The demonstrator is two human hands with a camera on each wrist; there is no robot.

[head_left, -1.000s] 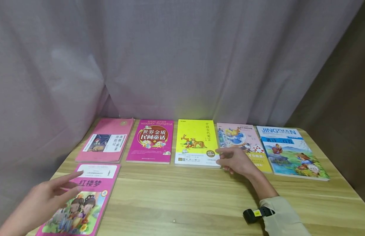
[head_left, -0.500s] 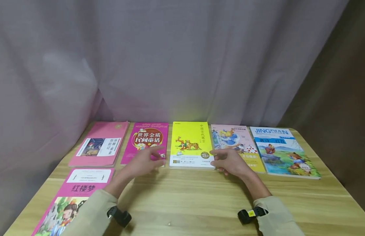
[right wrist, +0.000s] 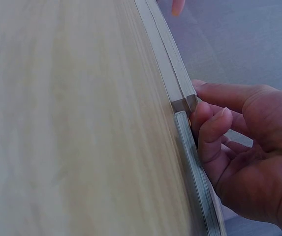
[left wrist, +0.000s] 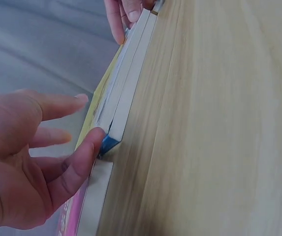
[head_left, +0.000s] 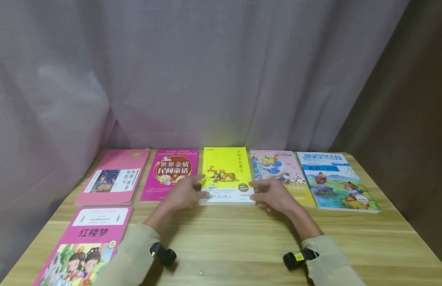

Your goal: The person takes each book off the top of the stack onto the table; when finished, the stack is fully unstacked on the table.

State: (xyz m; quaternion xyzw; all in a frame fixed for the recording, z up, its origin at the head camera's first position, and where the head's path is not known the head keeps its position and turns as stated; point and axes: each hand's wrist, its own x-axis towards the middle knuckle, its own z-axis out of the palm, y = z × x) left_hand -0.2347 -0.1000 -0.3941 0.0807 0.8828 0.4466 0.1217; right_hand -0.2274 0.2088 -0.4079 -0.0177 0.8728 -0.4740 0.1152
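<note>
A yellow book (head_left: 224, 163) with a tiger on its cover lies flat at the middle of the back row. In the left wrist view another book with a blue corner (left wrist: 111, 141) shows beneath it, their page edges nearly lined up. My left hand (head_left: 183, 193) reaches the stack's left side, thumb tip right at the front left corner and fingers spread. On the opposite side my right hand (head_left: 274, 194) has its fingertips at the front right corner, overlapping the pink book (head_left: 269, 159) with a girl in blue. Left of the stack lies a magenta book (head_left: 153, 188), partly behind my left hand.
A blue-and-white book (head_left: 328, 174) ends the row at right; a pink book (head_left: 135, 163) ends it at left. Nearer, another magenta book (head_left: 92, 233) lies partly under my left sleeve in view. A grey curtain (head_left: 206, 71) hangs behind the wooden table (head_left: 221, 246).
My left hand has come from above the near left magenta book, rightward and away from me, to the yellow book's left side. My right hand has stayed at its right edge.
</note>
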